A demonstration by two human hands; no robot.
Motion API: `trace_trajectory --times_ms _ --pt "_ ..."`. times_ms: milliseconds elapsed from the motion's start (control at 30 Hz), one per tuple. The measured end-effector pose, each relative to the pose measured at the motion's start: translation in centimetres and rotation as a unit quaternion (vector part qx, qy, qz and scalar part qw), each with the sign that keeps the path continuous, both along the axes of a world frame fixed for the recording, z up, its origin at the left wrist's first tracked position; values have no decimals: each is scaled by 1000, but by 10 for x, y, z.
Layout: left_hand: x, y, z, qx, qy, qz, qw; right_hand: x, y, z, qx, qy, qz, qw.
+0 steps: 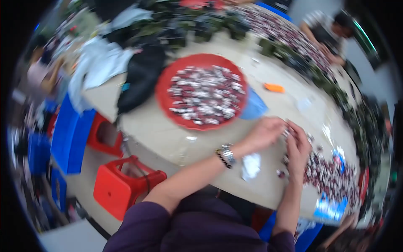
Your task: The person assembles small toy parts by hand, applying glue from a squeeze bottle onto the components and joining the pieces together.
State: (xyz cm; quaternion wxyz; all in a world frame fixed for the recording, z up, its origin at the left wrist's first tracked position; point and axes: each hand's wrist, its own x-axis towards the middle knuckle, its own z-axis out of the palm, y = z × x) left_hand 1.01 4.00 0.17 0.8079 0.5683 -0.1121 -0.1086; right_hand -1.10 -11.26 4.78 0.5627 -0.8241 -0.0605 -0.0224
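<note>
My left hand [268, 131], with a metal watch and a dark bracelet on its wrist, reaches over the table with fingertips pinched. Facing it, my right hand [299, 147] has its thumb and fingers closed on a small whitish piece [287, 132]. The fingertips of both hands nearly meet there, and what the left pinch holds is hidden. Beside my right hand spreads a pile of small dark red and white pieces [331, 176], too blurred to name. Similar pieces fill a round red basin [161, 94] to the left.
A crumpled white wrapper [251, 166] and an orange object [274, 87] lie on the pale table [168, 143]. Dark green bundles [201, 25] line its far side. Red stools [121, 185] and blue bins [71, 138] stand at the left. Another person [331, 35] works at the far right.
</note>
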Motion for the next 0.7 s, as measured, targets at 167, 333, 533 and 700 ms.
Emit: trace_trajectory --times_ms 167,333,533,700 --pt "0 -16 20 -22 45 -43 998 0 -22 1 39 -8 -38 998" --pt "-1 -19 17 2 42 -40 998 -3 -26 5 36 -37 7 999" --pt "-5 -14 15 12 45 -33 998 -1 -24 -5 51 -43 16 998" --pt "-8 -16 19 64 15 -12 998 0 -24 -2 33 -39 14 999"
